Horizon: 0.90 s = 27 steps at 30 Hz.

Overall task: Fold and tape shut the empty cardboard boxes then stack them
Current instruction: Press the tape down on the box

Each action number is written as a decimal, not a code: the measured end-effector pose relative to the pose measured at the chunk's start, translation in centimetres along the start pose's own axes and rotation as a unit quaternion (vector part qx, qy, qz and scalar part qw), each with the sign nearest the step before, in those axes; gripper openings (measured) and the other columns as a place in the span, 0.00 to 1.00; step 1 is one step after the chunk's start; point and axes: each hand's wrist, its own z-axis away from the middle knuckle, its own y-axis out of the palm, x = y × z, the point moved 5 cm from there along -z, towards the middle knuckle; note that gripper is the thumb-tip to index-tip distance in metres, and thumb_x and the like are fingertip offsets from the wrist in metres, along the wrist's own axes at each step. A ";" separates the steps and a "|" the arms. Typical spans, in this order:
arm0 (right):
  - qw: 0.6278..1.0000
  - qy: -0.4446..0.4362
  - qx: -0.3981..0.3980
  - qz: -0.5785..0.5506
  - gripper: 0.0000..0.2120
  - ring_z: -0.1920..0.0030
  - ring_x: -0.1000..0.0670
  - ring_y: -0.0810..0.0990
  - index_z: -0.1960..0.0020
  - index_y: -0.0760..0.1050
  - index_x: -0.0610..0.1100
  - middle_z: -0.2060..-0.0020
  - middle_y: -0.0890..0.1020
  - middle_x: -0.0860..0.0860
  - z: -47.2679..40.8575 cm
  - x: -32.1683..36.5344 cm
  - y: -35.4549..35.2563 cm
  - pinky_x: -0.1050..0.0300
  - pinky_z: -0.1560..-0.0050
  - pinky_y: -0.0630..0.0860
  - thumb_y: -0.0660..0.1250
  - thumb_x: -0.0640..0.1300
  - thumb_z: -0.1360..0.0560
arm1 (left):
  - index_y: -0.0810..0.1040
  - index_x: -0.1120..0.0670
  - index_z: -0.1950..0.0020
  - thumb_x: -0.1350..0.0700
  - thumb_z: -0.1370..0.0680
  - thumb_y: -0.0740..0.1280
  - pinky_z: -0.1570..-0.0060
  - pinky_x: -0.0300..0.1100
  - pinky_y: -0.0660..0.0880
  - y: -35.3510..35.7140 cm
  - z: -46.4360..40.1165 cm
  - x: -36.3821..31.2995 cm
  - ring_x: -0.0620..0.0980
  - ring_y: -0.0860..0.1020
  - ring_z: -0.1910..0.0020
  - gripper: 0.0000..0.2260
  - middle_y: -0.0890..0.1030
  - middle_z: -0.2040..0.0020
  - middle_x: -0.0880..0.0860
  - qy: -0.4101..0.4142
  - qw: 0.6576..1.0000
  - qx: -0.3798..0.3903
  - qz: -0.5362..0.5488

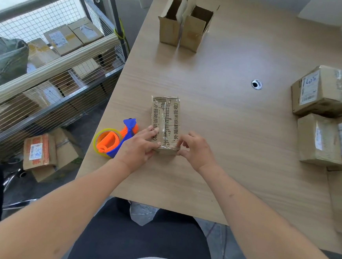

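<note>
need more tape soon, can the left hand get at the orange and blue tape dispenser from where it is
Probably yes: the orange and blue tape dispenser lies right beside the left hand on the wooden table, nothing between them.

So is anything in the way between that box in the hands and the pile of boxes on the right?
Nothing visible is. The box lies under both hands, and only bare table lies between it and the taped boxes at the right edge.
</note>
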 end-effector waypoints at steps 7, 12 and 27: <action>0.987 0.150 -0.012 -0.061 0.15 0.62 0.57 0.82 0.62 0.77 0.53 0.67 0.82 0.58 0.7 -0.6 0.2 0.57 0.56 0.78 0.81 0.39 0.36 | 0.87 0.52 0.43 0.68 0.28 0.76 0.38 0.54 0.78 -0.1 -0.3 0.2 0.59 0.70 0.25 0.17 0.75 0.27 0.57 -0.011 0.999 0.040 0.012; 0.944 0.320 -0.048 -0.064 0.09 0.51 0.49 0.84 0.59 0.81 0.50 0.59 0.85 0.54 0.3 0.8 -0.3 0.62 0.54 0.75 0.73 0.36 0.33 | 0.84 0.49 0.36 0.70 0.25 0.71 0.30 0.50 0.72 -0.4 -0.7 0.9 0.54 0.63 0.21 0.22 0.70 0.23 0.53 0.002 0.993 0.116 -0.011; 0.938 0.334 0.089 0.005 0.55 0.37 0.40 0.77 0.26 0.59 0.48 0.38 0.75 0.45 2.3 2.0 0.2 0.45 0.42 0.75 0.78 0.70 0.42 | 0.88 0.49 0.54 0.69 0.34 0.76 0.63 0.47 0.81 -0.5 -3.1 -2.8 0.54 0.83 0.58 0.17 0.84 0.60 0.50 0.067 0.992 0.102 -0.041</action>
